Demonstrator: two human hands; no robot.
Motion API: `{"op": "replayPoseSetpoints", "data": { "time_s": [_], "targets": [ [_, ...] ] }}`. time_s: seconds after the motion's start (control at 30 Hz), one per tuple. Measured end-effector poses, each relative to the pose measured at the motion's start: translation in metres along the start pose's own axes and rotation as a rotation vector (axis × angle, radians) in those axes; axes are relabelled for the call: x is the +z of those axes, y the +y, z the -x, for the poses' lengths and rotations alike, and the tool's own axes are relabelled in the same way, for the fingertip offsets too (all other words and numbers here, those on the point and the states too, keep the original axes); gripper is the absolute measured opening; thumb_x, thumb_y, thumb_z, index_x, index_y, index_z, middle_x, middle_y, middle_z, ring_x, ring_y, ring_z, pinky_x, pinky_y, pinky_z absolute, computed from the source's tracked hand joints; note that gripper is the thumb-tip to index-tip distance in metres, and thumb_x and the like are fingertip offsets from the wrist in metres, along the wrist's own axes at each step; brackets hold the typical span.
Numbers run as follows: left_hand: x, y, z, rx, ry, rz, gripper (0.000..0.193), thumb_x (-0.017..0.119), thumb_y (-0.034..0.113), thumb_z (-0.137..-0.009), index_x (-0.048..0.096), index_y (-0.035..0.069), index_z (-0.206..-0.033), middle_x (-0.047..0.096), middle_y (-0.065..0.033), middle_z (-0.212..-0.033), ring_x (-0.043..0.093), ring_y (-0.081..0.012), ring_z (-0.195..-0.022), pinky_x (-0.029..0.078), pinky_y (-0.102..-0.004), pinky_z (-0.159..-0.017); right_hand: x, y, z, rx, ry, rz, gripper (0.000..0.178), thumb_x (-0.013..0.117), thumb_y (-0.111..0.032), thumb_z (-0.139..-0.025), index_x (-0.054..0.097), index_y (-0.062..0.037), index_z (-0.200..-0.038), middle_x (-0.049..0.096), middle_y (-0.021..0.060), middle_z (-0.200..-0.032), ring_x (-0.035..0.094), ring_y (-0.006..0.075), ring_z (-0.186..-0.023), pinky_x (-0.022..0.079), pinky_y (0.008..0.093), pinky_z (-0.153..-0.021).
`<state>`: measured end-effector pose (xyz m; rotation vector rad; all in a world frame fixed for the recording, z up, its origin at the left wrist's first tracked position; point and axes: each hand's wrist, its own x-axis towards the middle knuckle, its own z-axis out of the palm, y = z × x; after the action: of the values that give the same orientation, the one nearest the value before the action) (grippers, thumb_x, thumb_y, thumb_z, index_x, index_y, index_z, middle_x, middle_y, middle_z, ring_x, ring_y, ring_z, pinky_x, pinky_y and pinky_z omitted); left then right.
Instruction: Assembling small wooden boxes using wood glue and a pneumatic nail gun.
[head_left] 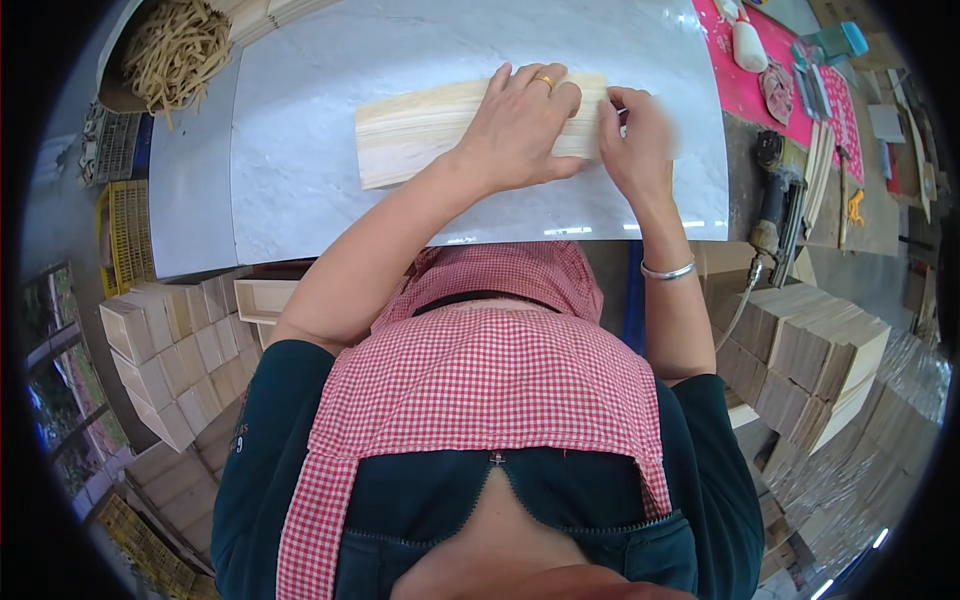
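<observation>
A stack of thin pale wooden strips (420, 127) lies on a light grey marbled tabletop (300, 180). My left hand (520, 120), with a gold ring, reaches across the strips. Its fingers curve over the far edge and its thumb lies toward the near side, gripping the stack. At the right end of the wood is my right hand (638, 145), a silver bangle on its wrist. Its fingers are curled together and partly smeared by motion. Something small and whitish shows between them, too unclear to name.
A container of curled wood strips (178, 55) stands far left. An air nailer (772, 200) with a hose lies right of the table. Beyond it a pink cloth (720, 45) bears a white bottle (748, 45). Wooden boxes (185, 345) are stacked at left, more boxes (800, 340) at right.
</observation>
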<state>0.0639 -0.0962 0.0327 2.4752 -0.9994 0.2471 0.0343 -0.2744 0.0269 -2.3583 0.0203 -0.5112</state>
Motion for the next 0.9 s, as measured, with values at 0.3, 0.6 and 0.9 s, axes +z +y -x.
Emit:
{"op": "replayPoseSetpoints", "data": {
  "time_s": [0.3,0.6,0.9],
  "targets": [
    [0.01,-0.001,-0.002,0.002,0.049,0.086,0.051,0.082,0.032,-0.06,0.059,0.008,-0.098,0.056,-0.0164,-0.13,0.051,-0.0343,-0.117,0.035,-0.0445,-0.107,0.005,0.006,0.004,-0.06,0.06,0.035,0.015,0.066,-0.006,-0.085,0.071,0.0004,-0.098,0.068,0.01,-0.088,0.062,0.0232,-0.067,0.052,0.0336,-0.065],
    [0.006,0.001,-0.005,-0.005,0.003,0.081,0.052,0.083,0.033,-0.058,0.057,0.009,-0.095,0.055,-0.0161,-0.132,0.05,-0.0342,-0.118,0.035,-0.044,-0.106,-0.044,0.013,0.039,0.111,-0.098,-0.229,0.015,0.067,0.0,-0.084,0.071,0.001,-0.098,0.065,0.0071,-0.082,0.056,0.0179,-0.067,0.048,0.0287,-0.062],
    [0.005,0.001,-0.007,-0.011,-0.041,0.076,0.051,0.084,0.034,-0.059,0.056,0.009,-0.093,0.055,-0.0168,-0.133,0.049,-0.0346,-0.119,0.034,-0.0454,-0.106,-0.044,0.01,0.041,0.04,-0.154,-0.064,0.007,0.068,0.003,-0.081,0.071,0.0021,-0.087,0.063,0.0056,-0.076,0.052,0.0165,-0.061,0.043,0.0292,-0.058]
  ]
}}
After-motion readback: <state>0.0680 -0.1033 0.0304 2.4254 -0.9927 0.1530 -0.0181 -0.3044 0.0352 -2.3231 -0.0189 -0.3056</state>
